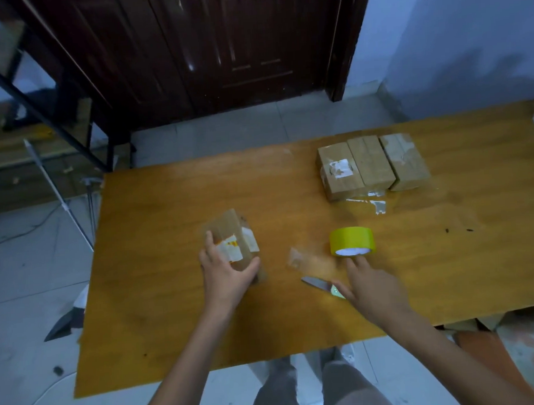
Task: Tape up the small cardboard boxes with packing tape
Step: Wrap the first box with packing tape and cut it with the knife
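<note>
My left hand (224, 274) grips a small cardboard box (233, 235) with torn white labels, near the middle of the wooden table (172, 315). My right hand (372, 286) stretches out flat with straight fingers, and the fingertips reach the near rim of a yellow-green roll of packing tape (351, 240). A loose clear strip of tape (299, 258) trails from the roll toward the left. Under the right hand lies a pair of scissors (318, 284), blades pointing left. Three more small boxes (372, 166) stand side by side at the back right.
White tape scraps (374, 204) stick to the table in front of the three boxes. A dark wooden door (220, 50) stands behind the table. A black metal frame (54, 120) and a thin stand (58, 197) are on the left, over a tiled floor.
</note>
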